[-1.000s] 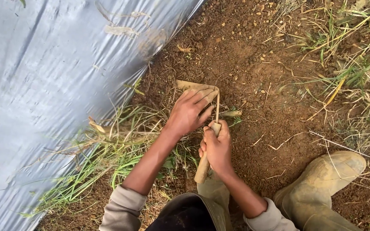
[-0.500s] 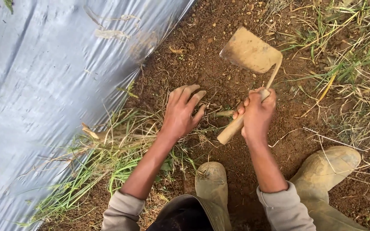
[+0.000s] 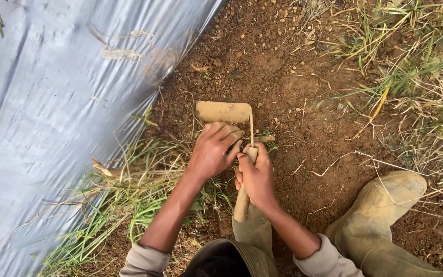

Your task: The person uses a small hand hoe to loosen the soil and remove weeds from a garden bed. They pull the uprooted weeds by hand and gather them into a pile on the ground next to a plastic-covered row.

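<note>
Head view: right hand [image 3: 256,177] closed around the hand hoe [image 3: 224,112] handle, blade sunk in soil beside the plastic sheet [image 3: 52,113]; left hand [image 3: 212,150] open, pressing weeds [image 3: 144,179] aside just below the blade.

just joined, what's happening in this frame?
A person crouches on bare soil beside a grey plastic sheet. The right hand grips the wooden handle of a small hand hoe, whose muddy blade is down in the dirt. The left hand rests on the ground right behind the blade, among a clump of grass along the sheet's edge. Muddy rubber boots are planted on the soil to the right.
</note>
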